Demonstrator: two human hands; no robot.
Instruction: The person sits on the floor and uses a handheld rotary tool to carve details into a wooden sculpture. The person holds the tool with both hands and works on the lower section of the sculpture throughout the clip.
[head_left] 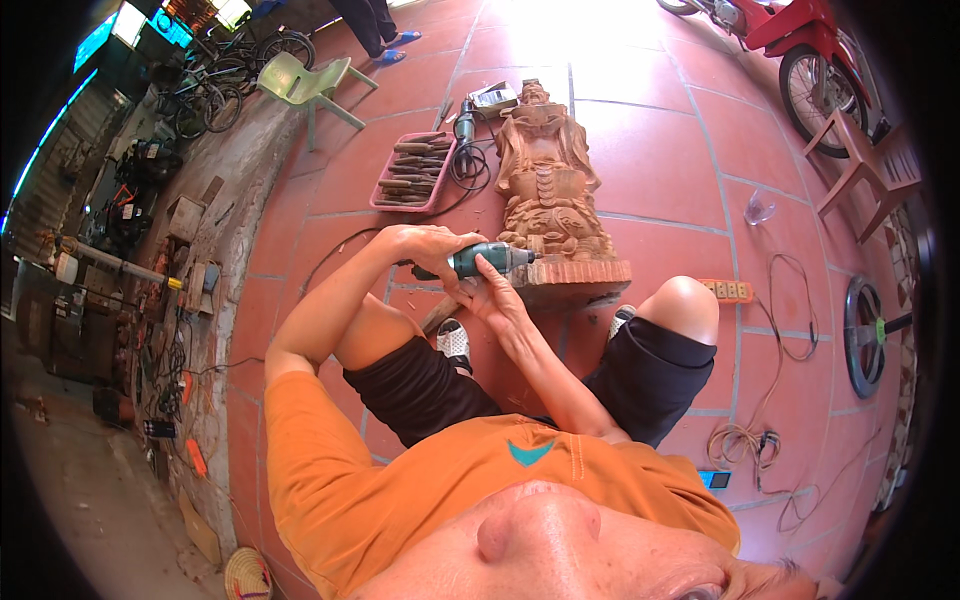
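A teal-green die grinder (478, 260) lies across both my hands, its dark nose pointing right. My left hand (428, 247) is closed around the rear of its body. From below, my right hand (494, 300) grips the tool nearer the front, thumb on the casing. The tip of the nose is close to the lower front of a carved wooden statue (548, 185); whether it touches, I cannot tell. The robed figure stands on a thick wooden base (580, 275) between and beyond my knees.
Left of the statue sit a pink basket (375, 200) of wooden-handled carving tools and another power tool (465, 122) with coiled cable. An orange power strip (728, 291) and loose cord (745, 445) lie right. Around stand a green chair (290, 80), brown stool (870, 170) and red motorbike (800, 30).
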